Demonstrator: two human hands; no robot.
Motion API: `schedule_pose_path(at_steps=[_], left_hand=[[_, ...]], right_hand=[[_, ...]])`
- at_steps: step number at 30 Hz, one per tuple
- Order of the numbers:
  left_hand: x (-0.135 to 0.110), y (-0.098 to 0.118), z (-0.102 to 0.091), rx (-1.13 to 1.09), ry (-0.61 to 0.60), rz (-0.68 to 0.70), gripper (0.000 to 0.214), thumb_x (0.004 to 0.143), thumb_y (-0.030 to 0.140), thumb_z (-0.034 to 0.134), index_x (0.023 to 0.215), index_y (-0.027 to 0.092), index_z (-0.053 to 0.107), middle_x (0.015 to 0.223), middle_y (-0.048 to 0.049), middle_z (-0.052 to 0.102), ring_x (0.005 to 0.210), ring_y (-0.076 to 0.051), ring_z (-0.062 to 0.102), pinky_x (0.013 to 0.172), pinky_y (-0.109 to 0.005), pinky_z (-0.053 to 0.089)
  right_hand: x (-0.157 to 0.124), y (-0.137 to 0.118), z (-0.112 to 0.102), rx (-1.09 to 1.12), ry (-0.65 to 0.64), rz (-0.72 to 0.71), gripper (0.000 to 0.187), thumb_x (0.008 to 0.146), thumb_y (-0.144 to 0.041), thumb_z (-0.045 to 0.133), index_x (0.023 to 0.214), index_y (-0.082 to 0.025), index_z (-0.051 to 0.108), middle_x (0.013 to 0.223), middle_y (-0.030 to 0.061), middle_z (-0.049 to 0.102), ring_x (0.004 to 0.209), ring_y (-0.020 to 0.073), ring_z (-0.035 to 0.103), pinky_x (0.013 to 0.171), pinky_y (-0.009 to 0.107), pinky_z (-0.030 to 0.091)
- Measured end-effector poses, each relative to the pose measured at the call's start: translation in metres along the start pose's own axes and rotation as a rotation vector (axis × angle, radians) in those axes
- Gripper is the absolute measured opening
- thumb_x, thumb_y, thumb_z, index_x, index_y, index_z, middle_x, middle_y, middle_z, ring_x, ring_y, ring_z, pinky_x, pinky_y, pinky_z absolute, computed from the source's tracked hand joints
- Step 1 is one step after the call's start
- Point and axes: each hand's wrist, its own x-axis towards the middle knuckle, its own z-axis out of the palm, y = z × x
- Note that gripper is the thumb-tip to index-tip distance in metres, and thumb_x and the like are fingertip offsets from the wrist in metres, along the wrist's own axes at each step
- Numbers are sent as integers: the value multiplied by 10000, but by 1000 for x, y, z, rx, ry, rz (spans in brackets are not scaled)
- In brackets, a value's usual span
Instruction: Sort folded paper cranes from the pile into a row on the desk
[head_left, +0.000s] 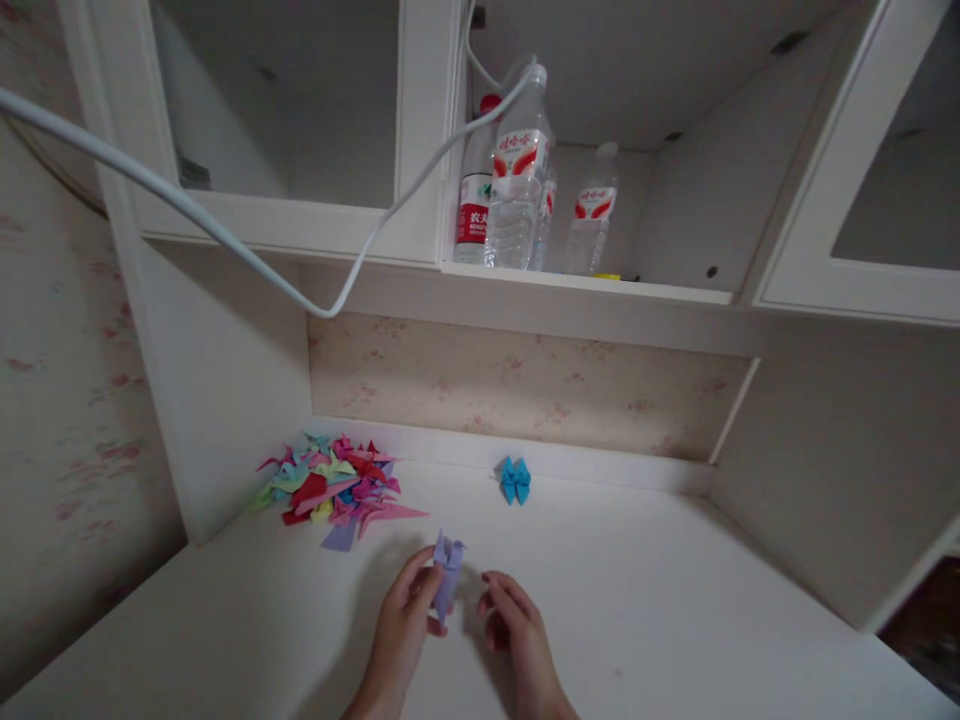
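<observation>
2 hands: both low over the desk (675, 620), close together
left hand (405, 622): fingers pinched tight on the purple paper (448, 578), holding it upright
right hand (516, 622): loosely curled, half open, holding nothing, can't tell if a fingertip touches the paper
purple paper: folded, sits between the 2 hands
blue piece (515, 480): folded, beyond the right hand, well apart from it
pile (330, 485): mixed-colour folded bits, up and left of the left hand
bottles (517, 170): on the shelf, way above both hands
</observation>
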Motion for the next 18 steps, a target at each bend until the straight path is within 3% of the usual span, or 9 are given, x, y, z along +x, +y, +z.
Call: schedule_pose_path(at_steps=[4,8,13,18], left_hand=[[3,-18,3,-116,-138,-99,606,675,563,675,1128,175,572,779,-26,656,472,-121,569,360,-205,387],[-5,-22,4,-332,-244,-251,608,682,528,672,1167,187,538,667,14,616,359,-74,468,335,-188,322],[-15,-21,14,-473,-299,-340,478,735,420,614,1148,232,464,610,52,575,329,-63,439,346,-173,298],[-14,-30,20,-477,-408,-444,361,753,426,558,1038,253,420,528,68,538,271,-54,347,317,-171,228]], right_hand=[[11,7,-2,265,-94,61,460,758,-523,672,1078,-196,619,768,1,629,410,50,452,384,177,280],[10,6,-7,397,-184,140,436,804,-487,643,1158,-240,582,945,29,641,495,76,524,459,212,373],[3,2,-7,402,-228,180,398,849,-422,615,1187,-215,592,1064,74,636,662,118,572,579,243,406],[-2,-5,-4,332,-364,147,350,812,-342,655,1101,-145,662,951,81,665,699,144,568,614,249,383]])
